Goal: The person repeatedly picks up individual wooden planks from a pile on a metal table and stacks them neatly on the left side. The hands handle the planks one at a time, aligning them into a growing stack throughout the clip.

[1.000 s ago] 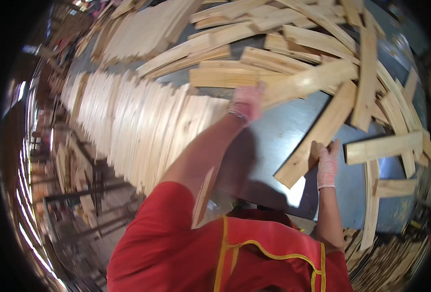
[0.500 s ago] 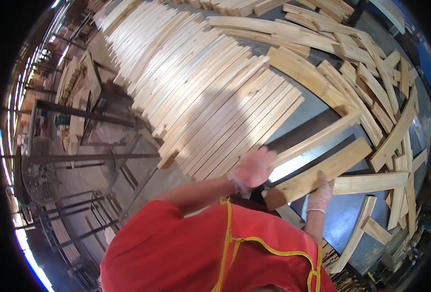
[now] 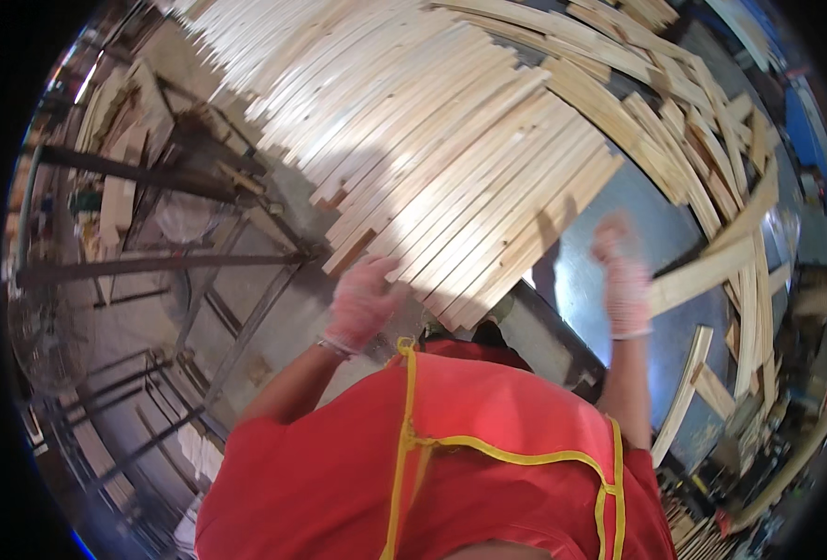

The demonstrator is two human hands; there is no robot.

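Observation:
A broad row of pale wooden slats (image 3: 488, 187) lies side by side on the worktable, their ends uneven. My left hand (image 3: 365, 303), in a pinkish-white knitted glove, is at the near left ends of the slats, its fingers loosely extended against or just beside them. It grips no slat that I can see. My right hand (image 3: 625, 280), gloved alike, is raised over the blue-grey tabletop (image 3: 586, 252), right of the row. Motion smears its fingers, and no board shows in it.
Loose boards (image 3: 712, 177) lie criss-crossed on the right side of the table. Two short pieces (image 3: 698, 392) rest nearer me on the right. Dark metal frames (image 3: 161, 266) and a wire-guarded fan (image 3: 49, 336) stand to the left.
The two boards at my hands have left them, and the slat row now reaches further right. My left hand moved left to the slat ends; my right hand rose, without a board.

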